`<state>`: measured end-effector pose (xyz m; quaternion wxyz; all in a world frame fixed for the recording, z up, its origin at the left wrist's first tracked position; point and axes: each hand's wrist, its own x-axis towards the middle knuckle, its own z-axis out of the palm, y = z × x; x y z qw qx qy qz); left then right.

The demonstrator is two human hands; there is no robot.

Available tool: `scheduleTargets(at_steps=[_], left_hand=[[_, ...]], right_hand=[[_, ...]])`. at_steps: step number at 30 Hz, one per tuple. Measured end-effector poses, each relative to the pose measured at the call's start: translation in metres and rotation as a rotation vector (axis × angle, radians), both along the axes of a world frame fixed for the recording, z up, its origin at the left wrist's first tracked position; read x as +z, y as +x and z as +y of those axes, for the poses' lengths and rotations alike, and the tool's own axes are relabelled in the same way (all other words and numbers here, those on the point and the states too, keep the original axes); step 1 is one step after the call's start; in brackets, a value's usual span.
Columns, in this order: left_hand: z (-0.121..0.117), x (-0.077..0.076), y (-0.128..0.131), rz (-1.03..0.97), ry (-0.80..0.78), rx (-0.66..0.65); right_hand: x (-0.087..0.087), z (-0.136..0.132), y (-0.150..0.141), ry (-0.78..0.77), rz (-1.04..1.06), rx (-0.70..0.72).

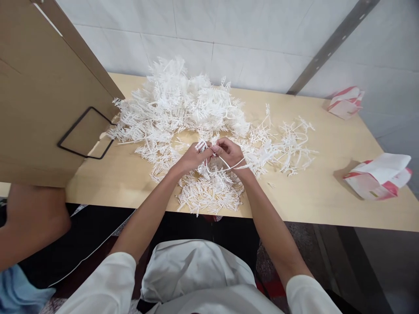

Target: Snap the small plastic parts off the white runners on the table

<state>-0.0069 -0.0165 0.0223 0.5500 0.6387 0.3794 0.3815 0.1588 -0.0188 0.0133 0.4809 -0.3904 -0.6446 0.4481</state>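
Observation:
My left hand (195, 156) and my right hand (230, 152) meet over the middle of the table, fingers pinched together. Between them they grip a white branching plastic piece (225, 163), whose thin stem curves below the fingers and across my right wrist. Behind my hands rises a big heap of white branched plastic pieces (183, 100). Under and in front of them lie many short loose white bits (209, 196). To the right spread bare white branching stems (291, 150). My fingertips partly hide what they grip.
A cardboard panel (42, 100) stands at the left, with a black wire frame (88, 155) by it. Two red-and-white paper containers (376, 179) sit on the table's (304, 196) right side. Another person's arm (36, 218) is at the lower left. A tiled wall (255, 39) runs behind.

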Motion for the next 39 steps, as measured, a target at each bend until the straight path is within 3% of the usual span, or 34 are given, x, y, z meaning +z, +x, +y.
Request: scheduleTargets(at_steps=[7, 13, 16, 21, 29, 35, 39], left_hand=[[0.001, -0.004, 0.002, -0.060, -0.035, 0.070], [0.003, -0.008, 0.001, 0.086, 0.029, 0.132], [0.005, -0.010, 0.001, 0.127, 0.048, 0.158], [0.006, -0.010, 0.001, 0.137, 0.115, 0.157], [0.006, -0.009, 0.002, 0.222, 0.318, 0.220], [0.005, -0.011, 0.005, 0.245, 0.293, 0.299], [0.004, -0.012, 0.006, 0.254, 0.348, 0.311]], right_hand=[[0.003, 0.000, 0.002, -0.061, 0.019, 0.047], [-0.010, -0.001, -0.008, 0.167, -0.293, -0.195], [-0.011, -0.005, -0.011, 0.204, -0.427, -0.299], [-0.012, -0.007, -0.010, 0.303, -0.560, -0.328], [-0.018, -0.007, -0.009, 0.354, -0.517, -0.338], [-0.015, -0.011, -0.014, 0.342, -0.484, -0.412], [-0.014, -0.007, -0.013, 0.317, -0.385, -0.372]])
